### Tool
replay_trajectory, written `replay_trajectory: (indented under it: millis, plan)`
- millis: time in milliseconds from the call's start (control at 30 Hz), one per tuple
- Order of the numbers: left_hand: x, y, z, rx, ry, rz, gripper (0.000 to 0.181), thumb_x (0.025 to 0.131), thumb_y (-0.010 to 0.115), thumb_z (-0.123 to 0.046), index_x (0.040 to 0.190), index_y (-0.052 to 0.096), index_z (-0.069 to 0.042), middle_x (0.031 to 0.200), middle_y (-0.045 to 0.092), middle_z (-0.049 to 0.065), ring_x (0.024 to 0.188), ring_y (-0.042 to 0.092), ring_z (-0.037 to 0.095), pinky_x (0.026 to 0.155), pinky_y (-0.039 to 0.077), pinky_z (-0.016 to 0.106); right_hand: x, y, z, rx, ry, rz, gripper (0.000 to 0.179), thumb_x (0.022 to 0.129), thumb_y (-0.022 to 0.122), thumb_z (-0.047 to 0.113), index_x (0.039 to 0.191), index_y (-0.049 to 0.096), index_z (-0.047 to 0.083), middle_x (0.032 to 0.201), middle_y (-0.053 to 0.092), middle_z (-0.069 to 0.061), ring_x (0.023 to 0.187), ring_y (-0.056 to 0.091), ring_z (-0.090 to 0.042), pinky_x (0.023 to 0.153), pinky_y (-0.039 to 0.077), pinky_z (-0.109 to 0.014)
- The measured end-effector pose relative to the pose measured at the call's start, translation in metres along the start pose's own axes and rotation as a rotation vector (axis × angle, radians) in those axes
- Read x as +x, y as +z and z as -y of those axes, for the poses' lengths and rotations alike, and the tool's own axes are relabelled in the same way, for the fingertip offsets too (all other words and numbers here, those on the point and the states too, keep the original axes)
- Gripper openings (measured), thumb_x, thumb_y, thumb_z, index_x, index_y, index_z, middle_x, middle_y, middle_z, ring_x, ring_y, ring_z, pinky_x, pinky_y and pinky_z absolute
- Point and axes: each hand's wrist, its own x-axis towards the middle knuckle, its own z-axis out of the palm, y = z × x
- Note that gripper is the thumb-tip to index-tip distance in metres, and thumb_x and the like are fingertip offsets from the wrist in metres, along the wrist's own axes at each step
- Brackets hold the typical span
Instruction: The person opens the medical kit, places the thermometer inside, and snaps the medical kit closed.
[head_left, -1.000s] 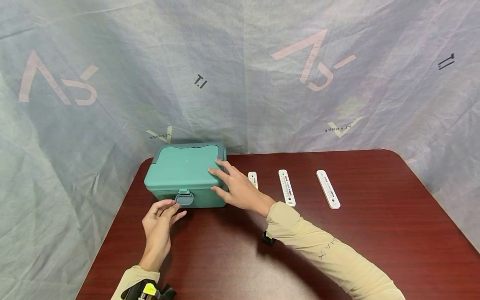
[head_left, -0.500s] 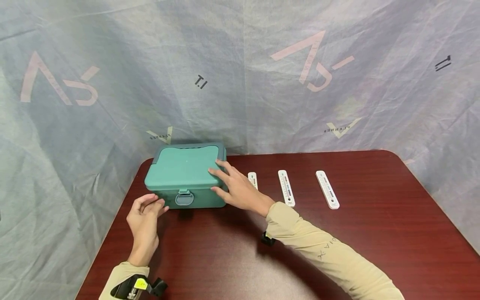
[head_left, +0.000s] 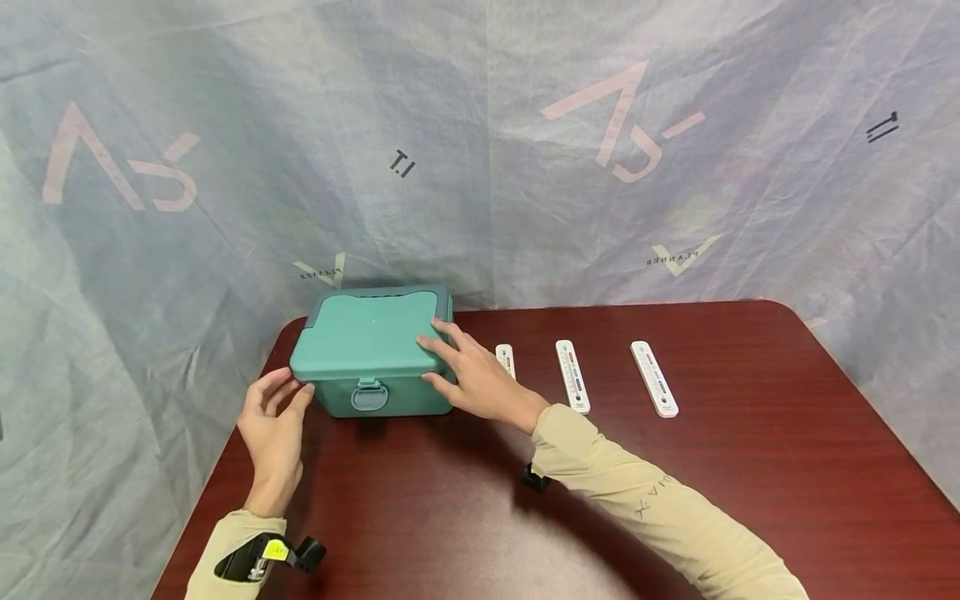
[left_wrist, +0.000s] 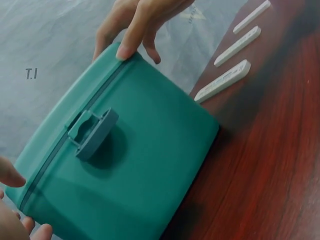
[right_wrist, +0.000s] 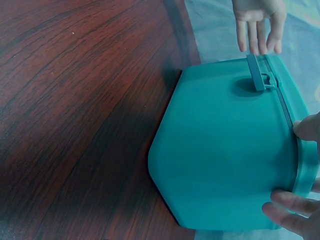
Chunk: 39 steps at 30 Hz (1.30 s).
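Note:
A teal lidded storage box (head_left: 375, 398) stands at the table's back left, its lid (head_left: 367, 333) down. From its front a ring-shaped latch (left_wrist: 97, 134) juts out. My left hand (head_left: 272, 429) is at the lid's front left corner, fingertips at the rim, thumb near the front face; whether they press is unclear. Spread over the lid's front right corner is my right hand (head_left: 480, 375). Its thumb touches the front edge of the lid, two fingers lie on top, and others reach the side in the right wrist view.
Three white thermometer-like strips with printed scales lie right of the box: a partly hidden strip (head_left: 505, 360), a middle strip (head_left: 572, 377) and a right strip (head_left: 654, 379). A grey printed cloth (head_left: 480, 167) hangs behind the dark red table (head_left: 465, 533).
My left hand has moved from the latch leftward along the front and up to the lid's left corner. The right hand has stayed in place, and so has the box.

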Motion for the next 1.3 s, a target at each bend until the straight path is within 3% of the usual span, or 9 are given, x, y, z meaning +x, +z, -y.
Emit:
replay_trajectory:
  millis: [300, 500, 633, 733, 767, 933, 1067, 1167, 1300]
  plan:
    - [0.007, -0.005, 0.005, 0.127, 0.016, 0.094, 0.053, 0.082, 0.074, -0.009, 0.131, 0.056, -0.012, 0.129, 0.051, 0.005, 0.117, 0.050, 0.018, 0.080, 0.045, 0.012, 0.001, 0.001, -0.001, 0.019, 0.002, -0.008, 0.051, 0.094, 0.060, 0.029, 0.140, 0.047, 0.012, 0.148, 0.032, -0.015, 0.130, 0.039, -0.025, 0.096, 0.043, -0.037]
    - [0.015, -0.009, 0.007, 0.189, 0.056, 0.156, 0.059, 0.080, 0.075, -0.007, 0.134, 0.053, -0.015, 0.132, 0.051, 0.006, 0.117, 0.051, 0.017, 0.082, 0.046, 0.015, 0.002, 0.000, -0.001, 0.043, 0.003, 0.000, 0.054, 0.092, 0.063, 0.029, 0.141, 0.046, 0.012, 0.148, 0.030, -0.015, 0.131, 0.038, -0.024, 0.097, 0.042, -0.036]
    - [0.019, -0.011, 0.009, 0.252, 0.088, 0.174, 0.061, 0.079, 0.076, -0.005, 0.135, 0.053, -0.014, 0.131, 0.053, 0.008, 0.115, 0.053, 0.015, 0.088, 0.046, 0.021, 0.003, -0.003, 0.000, 0.086, 0.012, 0.012, 0.055, 0.090, 0.066, 0.026, 0.140, 0.047, 0.011, 0.148, 0.030, -0.014, 0.097, 0.059, -0.015, 0.082, 0.046, -0.028]
    - [0.022, -0.012, 0.010, 0.265, 0.113, 0.188, 0.061, 0.078, 0.076, -0.003, 0.135, 0.053, -0.013, 0.129, 0.055, 0.012, 0.115, 0.054, 0.016, 0.092, 0.046, 0.026, 0.004, -0.005, 0.000, 0.128, 0.034, 0.018, 0.055, 0.088, 0.068, 0.024, 0.138, 0.049, 0.010, 0.148, 0.031, -0.013, 0.074, 0.058, -0.010, 0.072, 0.045, -0.025]
    - [0.022, -0.012, 0.010, 0.264, 0.120, 0.194, 0.061, 0.078, 0.076, -0.003, 0.134, 0.054, -0.013, 0.128, 0.056, 0.013, 0.115, 0.055, 0.016, 0.093, 0.046, 0.027, 0.004, -0.006, 0.000, 0.139, 0.042, 0.021, 0.055, 0.088, 0.069, 0.024, 0.137, 0.050, 0.010, 0.148, 0.031, -0.013, 0.075, 0.059, -0.010, 0.072, 0.045, -0.025]
    - [0.023, -0.013, 0.008, 0.283, 0.158, 0.215, 0.061, 0.077, 0.078, -0.005, 0.133, 0.056, -0.016, 0.126, 0.057, 0.009, 0.115, 0.054, 0.014, 0.094, 0.045, 0.026, 0.006, -0.011, 0.001, 0.169, 0.052, 0.026, 0.055, 0.085, 0.072, 0.021, 0.134, 0.053, 0.007, 0.145, 0.033, -0.014, 0.117, 0.051, -0.020, 0.083, 0.046, -0.029]
    - [0.025, -0.014, 0.008, 0.295, 0.180, 0.222, 0.061, 0.075, 0.080, -0.006, 0.131, 0.058, -0.014, 0.126, 0.058, 0.008, 0.116, 0.054, 0.014, 0.095, 0.045, 0.029, 0.007, -0.013, 0.001, 0.210, 0.068, 0.012, 0.053, 0.084, 0.073, 0.020, 0.131, 0.055, 0.004, 0.144, 0.035, -0.014, 0.093, 0.057, -0.016, 0.074, 0.048, -0.025]
    - [0.026, -0.014, 0.007, 0.289, 0.172, 0.221, 0.060, 0.074, 0.081, -0.005, 0.130, 0.059, -0.012, 0.125, 0.058, 0.008, 0.115, 0.055, 0.015, 0.094, 0.046, 0.032, 0.008, -0.013, 0.001, 0.236, 0.082, 0.003, 0.053, 0.084, 0.074, 0.020, 0.130, 0.056, 0.002, 0.143, 0.037, -0.014, 0.069, 0.050, -0.010, 0.063, 0.045, -0.022]
    - [0.025, -0.014, 0.005, 0.290, 0.156, 0.213, 0.060, 0.074, 0.080, -0.005, 0.130, 0.059, -0.012, 0.125, 0.058, 0.008, 0.115, 0.056, 0.017, 0.093, 0.046, 0.033, 0.009, -0.013, 0.000, 0.243, 0.087, -0.002, 0.053, 0.083, 0.075, 0.020, 0.129, 0.056, 0.001, 0.142, 0.038, -0.014, 0.064, 0.047, -0.006, 0.061, 0.045, -0.020]
